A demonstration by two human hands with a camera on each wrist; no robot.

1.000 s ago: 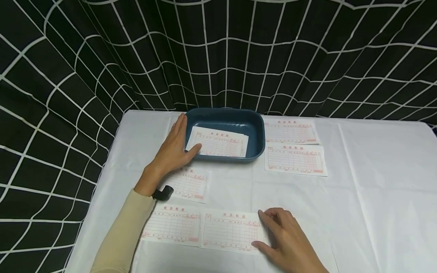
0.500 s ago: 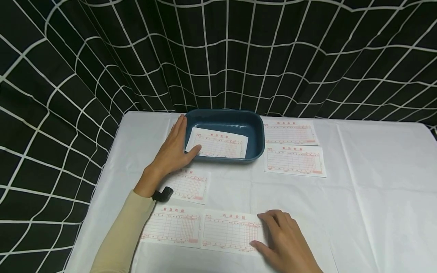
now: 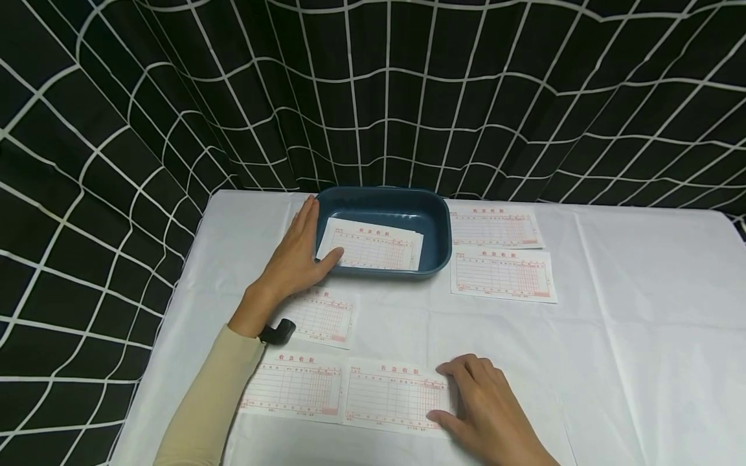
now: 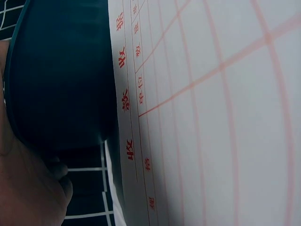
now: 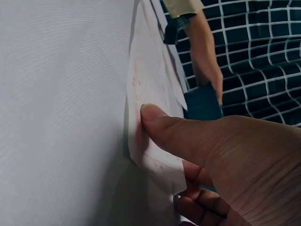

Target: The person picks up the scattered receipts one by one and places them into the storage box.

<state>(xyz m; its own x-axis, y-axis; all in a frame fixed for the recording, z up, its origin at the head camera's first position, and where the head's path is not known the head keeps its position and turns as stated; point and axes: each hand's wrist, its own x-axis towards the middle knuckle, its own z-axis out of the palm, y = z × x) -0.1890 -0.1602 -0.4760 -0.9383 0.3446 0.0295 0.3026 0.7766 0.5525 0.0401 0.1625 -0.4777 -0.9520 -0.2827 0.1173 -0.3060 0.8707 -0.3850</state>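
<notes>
A dark blue tray (image 3: 436, 223) stands at the back of the white table and holds a few red-printed receipt slips (image 3: 373, 246). My left hand (image 3: 309, 236) lies flat against the tray's left wall, its thumb at the front-left corner. In the left wrist view the tray (image 4: 56, 80) and a slip (image 4: 211, 117) fill the frame. My right hand (image 3: 441, 393) pinches the right edge of a slip (image 3: 390, 396) near the front edge. The right wrist view shows the thumb (image 5: 174, 129) on top of that slip (image 5: 146, 94), with fingers under its lifted corner.
Two slips (image 3: 495, 226) (image 3: 504, 275) lie right of the tray. One slip (image 3: 320, 317) sits partly under my left wrist, and another (image 3: 294, 385) lies left of the pinched one. A black curtain with a white grid (image 3: 408, 97) hangs behind and to the left.
My right hand's fingers have shifted slightly at the slip's right edge. The left hand and tray have not moved.
</notes>
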